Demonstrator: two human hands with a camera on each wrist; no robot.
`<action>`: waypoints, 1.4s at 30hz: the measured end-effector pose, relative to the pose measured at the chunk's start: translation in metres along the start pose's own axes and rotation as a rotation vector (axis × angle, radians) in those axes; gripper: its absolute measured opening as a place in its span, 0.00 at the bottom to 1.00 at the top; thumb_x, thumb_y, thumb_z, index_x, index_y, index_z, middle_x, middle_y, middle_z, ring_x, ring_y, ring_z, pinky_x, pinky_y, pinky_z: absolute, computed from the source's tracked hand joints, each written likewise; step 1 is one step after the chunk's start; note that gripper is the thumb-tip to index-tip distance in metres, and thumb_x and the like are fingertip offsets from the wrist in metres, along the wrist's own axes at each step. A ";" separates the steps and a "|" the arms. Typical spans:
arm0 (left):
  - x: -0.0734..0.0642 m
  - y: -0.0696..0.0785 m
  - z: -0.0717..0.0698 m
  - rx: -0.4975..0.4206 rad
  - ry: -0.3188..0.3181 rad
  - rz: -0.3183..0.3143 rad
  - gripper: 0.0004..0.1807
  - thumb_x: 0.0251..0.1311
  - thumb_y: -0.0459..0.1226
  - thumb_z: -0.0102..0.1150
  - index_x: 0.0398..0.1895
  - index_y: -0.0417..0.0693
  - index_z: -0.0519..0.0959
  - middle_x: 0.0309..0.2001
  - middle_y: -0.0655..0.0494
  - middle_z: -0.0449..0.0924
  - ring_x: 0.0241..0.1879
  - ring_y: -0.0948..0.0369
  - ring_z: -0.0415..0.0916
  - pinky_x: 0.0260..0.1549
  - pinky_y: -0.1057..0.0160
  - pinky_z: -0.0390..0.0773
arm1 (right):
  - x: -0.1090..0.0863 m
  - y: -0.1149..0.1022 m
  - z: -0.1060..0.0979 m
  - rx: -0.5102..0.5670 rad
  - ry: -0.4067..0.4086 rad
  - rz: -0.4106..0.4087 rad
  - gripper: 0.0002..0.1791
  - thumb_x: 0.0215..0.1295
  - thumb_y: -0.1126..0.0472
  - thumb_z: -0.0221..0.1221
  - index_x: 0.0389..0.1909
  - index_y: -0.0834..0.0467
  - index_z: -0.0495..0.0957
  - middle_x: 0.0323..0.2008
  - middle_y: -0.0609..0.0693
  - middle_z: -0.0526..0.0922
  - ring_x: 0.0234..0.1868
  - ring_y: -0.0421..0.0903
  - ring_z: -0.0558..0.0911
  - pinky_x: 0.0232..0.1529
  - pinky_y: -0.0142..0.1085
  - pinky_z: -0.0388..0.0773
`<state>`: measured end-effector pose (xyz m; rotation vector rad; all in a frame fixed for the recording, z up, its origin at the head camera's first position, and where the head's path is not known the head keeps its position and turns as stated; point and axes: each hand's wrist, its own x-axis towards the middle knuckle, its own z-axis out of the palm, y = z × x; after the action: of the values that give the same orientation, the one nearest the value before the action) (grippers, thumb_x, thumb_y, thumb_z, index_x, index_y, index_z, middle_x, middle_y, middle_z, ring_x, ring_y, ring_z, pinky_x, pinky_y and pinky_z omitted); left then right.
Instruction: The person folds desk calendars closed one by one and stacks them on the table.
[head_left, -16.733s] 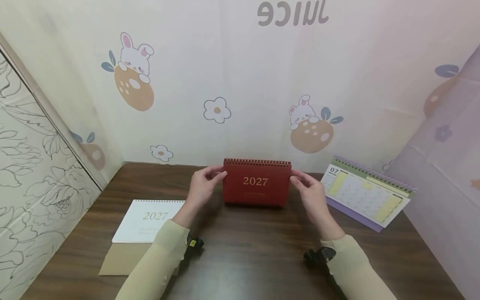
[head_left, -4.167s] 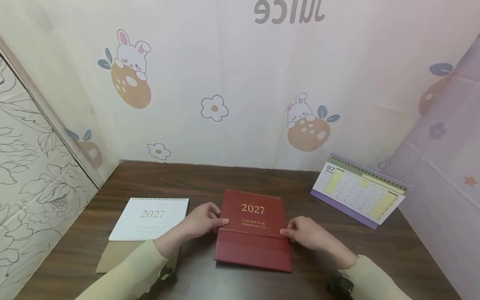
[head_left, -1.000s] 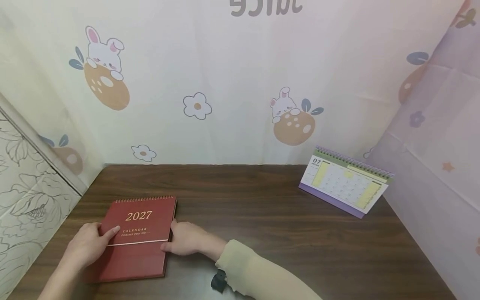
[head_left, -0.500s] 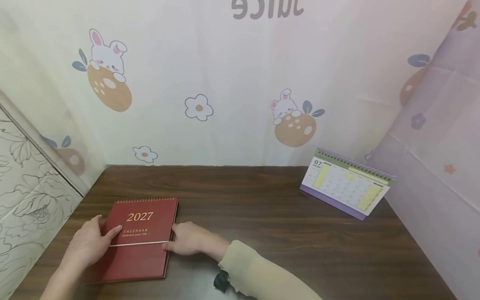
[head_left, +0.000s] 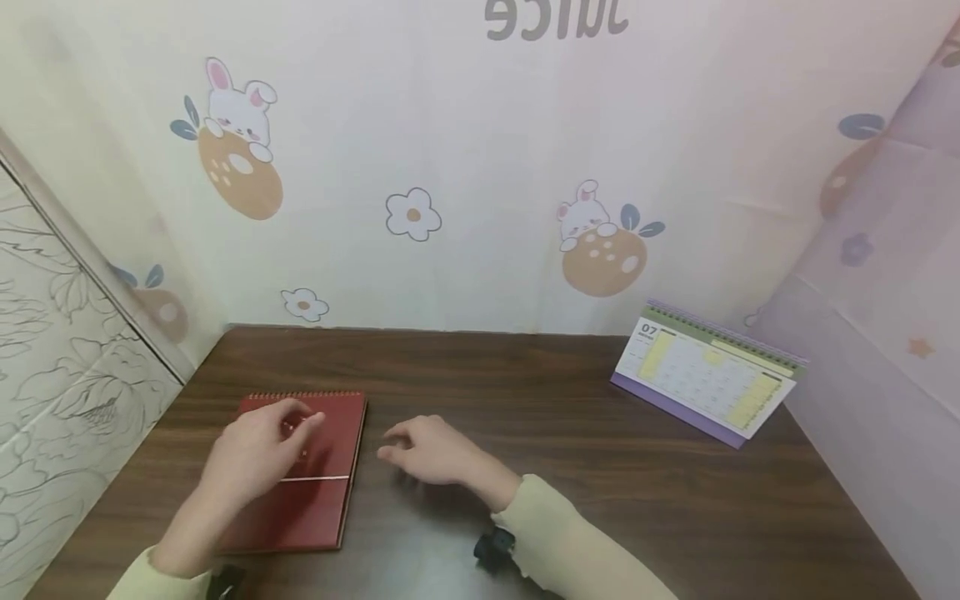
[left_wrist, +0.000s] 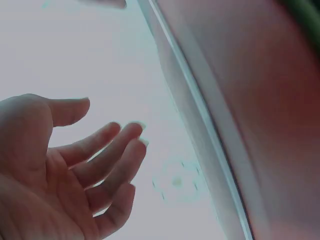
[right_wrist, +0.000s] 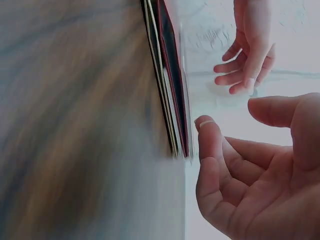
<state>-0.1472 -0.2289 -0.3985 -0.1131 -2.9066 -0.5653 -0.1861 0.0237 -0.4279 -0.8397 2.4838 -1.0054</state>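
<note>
A red 2027 desk calendar lies flat at the left of the table, its wire binding toward the wall. Over its upper left part hovers my left hand, fingers loosely bent, hiding most of the gold print. Just right of the calendar my right hand is held above the table, apart from it and holding nothing. In the right wrist view, dark and pale layers show stacked at the calendar's edge. Both palms are bare in the wrist views, where the left hand and right hand appear relaxed.
A purple-backed calendar stands tilted at the back right, showing a page marked 07. The brown wooden table meets a patterned curtain behind and side panels left and right.
The red calendar stood at the back middle, was folded flat, then carried left to where the white calendar lay, which is out of sight now. Both hands have since let go and lifted rightward.
</note>
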 end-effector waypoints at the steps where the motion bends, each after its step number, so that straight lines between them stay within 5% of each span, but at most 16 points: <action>1: 0.003 0.007 0.003 -0.009 -0.013 0.014 0.16 0.67 0.55 0.58 0.41 0.55 0.84 0.24 0.63 0.78 0.25 0.61 0.74 0.24 0.55 0.72 | -0.003 0.004 -0.005 0.002 0.007 0.000 0.22 0.73 0.50 0.57 0.58 0.61 0.80 0.29 0.40 0.83 0.23 0.34 0.78 0.41 0.31 0.76; 12: 0.042 0.080 0.046 -0.086 -0.220 0.183 0.14 0.64 0.53 0.63 0.38 0.55 0.83 0.27 0.68 0.79 0.26 0.67 0.74 0.32 0.60 0.77 | -0.065 0.071 -0.061 0.088 0.112 0.063 0.20 0.74 0.52 0.56 0.53 0.64 0.81 0.31 0.46 0.84 0.30 0.42 0.82 0.33 0.37 0.78; 22: 0.075 0.127 0.075 -0.226 -0.346 0.301 0.14 0.67 0.54 0.58 0.40 0.57 0.83 0.31 0.69 0.78 0.31 0.66 0.75 0.36 0.60 0.76 | -0.151 0.122 -0.110 0.076 0.311 0.278 0.20 0.74 0.52 0.57 0.54 0.63 0.80 0.35 0.47 0.86 0.34 0.42 0.83 0.37 0.39 0.79; 31: 0.103 0.175 0.096 -0.316 -0.328 0.361 0.17 0.69 0.54 0.56 0.47 0.54 0.81 0.39 0.65 0.81 0.39 0.65 0.76 0.43 0.61 0.77 | -0.188 0.145 -0.141 -0.045 0.494 0.318 0.17 0.76 0.56 0.54 0.54 0.63 0.80 0.37 0.51 0.87 0.39 0.47 0.86 0.39 0.36 0.79; 36: 0.117 0.208 0.115 -0.398 -0.321 0.358 0.18 0.69 0.54 0.56 0.50 0.53 0.80 0.41 0.65 0.81 0.41 0.66 0.76 0.43 0.63 0.76 | -0.217 0.155 -0.158 -0.173 0.665 0.376 0.19 0.77 0.50 0.53 0.50 0.61 0.82 0.37 0.54 0.88 0.44 0.55 0.84 0.40 0.41 0.73; 42: 0.128 0.250 0.133 -0.535 -0.296 0.306 0.21 0.70 0.55 0.55 0.55 0.52 0.79 0.46 0.63 0.81 0.44 0.66 0.76 0.45 0.64 0.76 | -0.247 0.167 -0.167 -0.033 0.986 0.617 0.18 0.75 0.48 0.53 0.45 0.57 0.84 0.27 0.36 0.84 0.33 0.30 0.76 0.32 0.32 0.67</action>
<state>-0.2670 0.0575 -0.4051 -0.7516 -2.8292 -1.3415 -0.1450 0.3631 -0.4108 0.5996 3.1705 -1.3077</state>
